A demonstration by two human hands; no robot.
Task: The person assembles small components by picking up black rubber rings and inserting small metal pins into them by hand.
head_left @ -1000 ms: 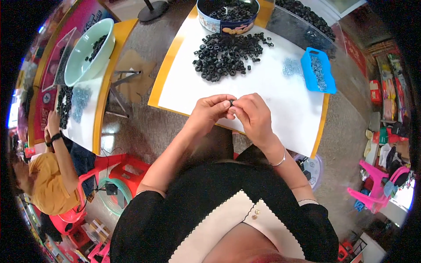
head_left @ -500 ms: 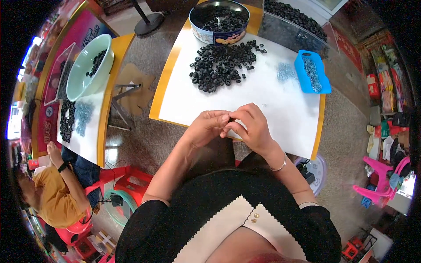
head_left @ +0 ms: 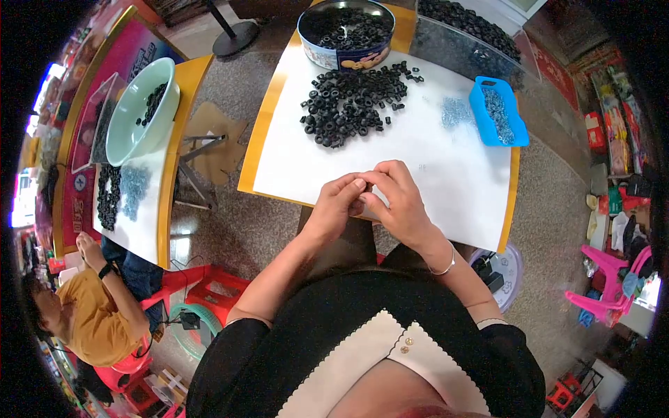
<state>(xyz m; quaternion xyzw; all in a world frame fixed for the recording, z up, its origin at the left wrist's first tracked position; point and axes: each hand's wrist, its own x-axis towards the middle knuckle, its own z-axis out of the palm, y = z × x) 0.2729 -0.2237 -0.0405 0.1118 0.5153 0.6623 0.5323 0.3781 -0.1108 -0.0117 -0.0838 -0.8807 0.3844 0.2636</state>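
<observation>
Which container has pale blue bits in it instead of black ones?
The bright blue tray at the front table's right edge: its pieces look pale blue. The round tin, clear bin beside it and green basin hold black ones.

- Magenta board (head_left: 125, 49) at the left: dark slanting characters near its top; pale characters and a round pale emblem (head_left: 79, 182) lower down; all too bent and small to read;
- White tabletop (head_left: 453, 202): a tiny, faint grey mark (head_left: 422, 168) right of the middle; illegible;
- Round tin (head_left: 341, 58): a blue printed wall with pictures of biscuits; its wording cannot be made out.
</observation>
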